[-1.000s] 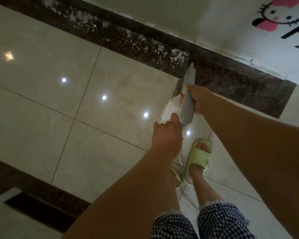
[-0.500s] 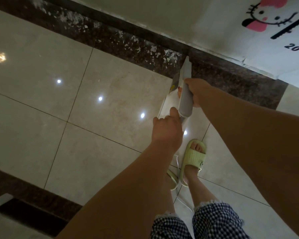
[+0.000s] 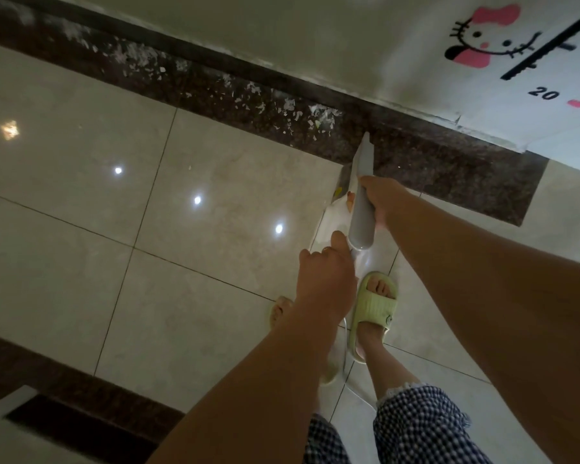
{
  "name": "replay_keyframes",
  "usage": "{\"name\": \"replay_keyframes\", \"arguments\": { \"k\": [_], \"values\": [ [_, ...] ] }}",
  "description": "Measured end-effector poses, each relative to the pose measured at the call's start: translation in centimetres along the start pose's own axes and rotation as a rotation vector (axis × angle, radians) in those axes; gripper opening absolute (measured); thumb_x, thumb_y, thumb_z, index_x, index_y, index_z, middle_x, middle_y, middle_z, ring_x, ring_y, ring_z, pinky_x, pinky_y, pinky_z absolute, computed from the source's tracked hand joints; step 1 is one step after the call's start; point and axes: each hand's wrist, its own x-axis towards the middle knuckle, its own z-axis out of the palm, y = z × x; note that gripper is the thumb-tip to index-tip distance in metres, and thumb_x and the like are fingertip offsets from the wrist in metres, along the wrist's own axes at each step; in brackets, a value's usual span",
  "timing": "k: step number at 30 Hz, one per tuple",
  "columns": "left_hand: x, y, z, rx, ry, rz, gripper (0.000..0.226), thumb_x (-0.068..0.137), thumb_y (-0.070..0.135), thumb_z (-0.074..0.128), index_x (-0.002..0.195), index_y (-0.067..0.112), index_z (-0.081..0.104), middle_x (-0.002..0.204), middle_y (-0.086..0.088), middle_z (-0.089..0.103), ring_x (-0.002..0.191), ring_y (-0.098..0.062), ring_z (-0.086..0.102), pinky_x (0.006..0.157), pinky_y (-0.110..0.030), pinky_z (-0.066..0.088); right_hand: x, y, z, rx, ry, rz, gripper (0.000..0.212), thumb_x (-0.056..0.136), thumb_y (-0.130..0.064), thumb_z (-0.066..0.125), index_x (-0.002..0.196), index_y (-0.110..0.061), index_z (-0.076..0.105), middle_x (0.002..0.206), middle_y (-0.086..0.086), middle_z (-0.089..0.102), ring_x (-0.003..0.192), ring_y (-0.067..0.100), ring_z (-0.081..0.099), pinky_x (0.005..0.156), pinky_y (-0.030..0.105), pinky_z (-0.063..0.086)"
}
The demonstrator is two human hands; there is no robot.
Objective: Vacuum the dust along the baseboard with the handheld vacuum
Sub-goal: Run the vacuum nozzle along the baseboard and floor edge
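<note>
The grey and white handheld vacuum (image 3: 361, 212) points away from me, its narrow nozzle tip on the dark speckled border strip (image 3: 449, 169) beside the baseboard (image 3: 235, 60). My right hand (image 3: 384, 202) wraps around the vacuum's middle. My left hand (image 3: 325, 272) grips its rear end. White dust flakes (image 3: 292, 108) lie scattered on the dark strip to the left of the nozzle and run on toward the far left. The strip to the right of the nozzle shows no flakes.
Glossy beige floor tiles (image 3: 81, 229) fill the left. My feet in green slippers (image 3: 374, 306) stand just behind the vacuum, with a white cord (image 3: 345, 370) trailing between them. A cartoon-cat height chart (image 3: 516, 61) hangs on the wall at the right. A dark threshold (image 3: 64, 420) lies at the lower left.
The vacuum and both hands have shifted slightly left along the dark strip, the nozzle staying close to the right end of the flakes.
</note>
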Motion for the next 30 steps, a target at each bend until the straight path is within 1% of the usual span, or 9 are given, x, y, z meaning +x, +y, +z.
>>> {"name": "replay_keyframes", "arguments": {
  "k": [3,5,8,11,16,19,23,28,30],
  "values": [
    [-0.5,-0.1,0.1,-0.042,0.058,-0.056,0.051,0.081,0.037,0.073,0.113,0.009,0.045,0.071,0.001,0.064,0.061,-0.02,0.063,0.07,-0.033,0.04,-0.1,0.5,0.8,-0.04,-0.021,0.002,0.018,0.095,-0.02,0.058,0.109,-0.009,0.051,0.086,0.01,0.057,0.068,0.016,0.057,0.065,0.03,0.055],
    [-0.9,-0.9,0.0,-0.029,-0.021,-0.105,0.053,0.085,0.038,0.068,0.119,0.01,0.04,0.081,0.001,0.064,0.07,-0.02,0.064,0.074,-0.034,0.037,-0.2,1.2,2.0,-0.073,-0.017,0.01,0.023,0.095,-0.022,0.059,0.112,-0.009,0.052,0.091,0.011,0.058,0.072,0.017,0.059,0.064,0.029,0.055],
    [-1.7,-3.1,0.3,0.02,-0.035,-0.054,0.053,0.09,0.041,0.06,0.125,0.011,0.034,0.09,0.001,0.06,0.08,-0.019,0.062,0.074,-0.033,0.032,0.0,2.6,3.4,-0.09,0.011,0.034,0.033,0.094,-0.028,0.06,0.118,-0.007,0.054,0.1,0.011,0.064,0.082,0.02,0.063,0.079,0.033,0.056],
    [-2.2,-4.9,0.2,0.008,-0.043,-0.015,0.051,0.089,0.041,0.06,0.122,0.011,0.035,0.088,0.002,0.061,0.079,-0.019,0.063,0.075,-0.034,0.034,-0.2,3.6,4.4,-0.048,0.008,0.019,0.034,0.096,-0.027,0.058,0.123,-0.007,0.054,0.1,0.012,0.064,0.078,0.018,0.063,0.072,0.033,0.056],
    [-2.9,-8.1,-0.6,-0.039,-0.076,-0.005,0.048,0.088,0.04,0.062,0.118,0.013,0.035,0.092,0.003,0.064,0.082,-0.019,0.065,0.079,-0.035,0.039,-0.9,4.9,7.2,0.0,0.016,0.028,0.036,0.096,-0.026,0.058,0.126,-0.006,0.051,0.097,0.013,0.063,0.076,0.017,0.063,0.074,0.034,0.056],
    [-3.3,-9.8,-0.8,-0.021,-0.078,-0.005,0.048,0.089,0.04,0.06,0.12,0.013,0.036,0.094,0.003,0.063,0.082,-0.019,0.064,0.081,-0.035,0.039,-1.4,5.2,9.1,-0.015,0.02,0.021,0.039,0.096,-0.025,0.057,0.129,-0.005,0.05,0.102,0.014,0.063,0.073,0.017,0.062,0.065,0.032,0.057],
    [-1.5,-11.9,-1.9,0.071,-0.056,0.026,0.051,0.09,0.041,0.059,0.123,0.01,0.035,0.091,0.002,0.06,0.081,-0.02,0.063,0.072,-0.034,0.031,-1.2,4.3,11.0,0.035,0.04,0.006,0.04,0.096,-0.024,0.057,0.131,-0.006,0.05,0.103,0.013,0.062,0.068,0.016,0.06,0.051,0.028,0.054],
    [1.0,-13.2,-3.1,0.07,-0.04,0.069,0.057,0.089,0.037,0.06,0.128,0.009,0.03,0.092,0.0,0.063,0.082,-0.021,0.064,0.084,-0.038,0.038,-0.7,2.2,12.1,0.059,0.039,-0.003,0.031,0.097,-0.026,0.054,0.123,-0.008,0.055,0.082,0.007,0.06,0.062,0.014,0.056,0.069,0.03,0.055],
    [1.6,-13.3,-3.4,0.041,-0.052,0.068,0.058,0.09,0.037,0.06,0.129,0.009,0.029,0.095,-0.001,0.064,0.084,-0.022,0.064,0.089,-0.04,0.039,-0.5,1.7,12.3,0.055,0.042,-0.012,0.03,0.096,-0.025,0.056,0.121,-0.008,0.055,0.083,0.007,0.06,0.061,0.014,0.056,0.072,0.031,0.055]
  ]
}}
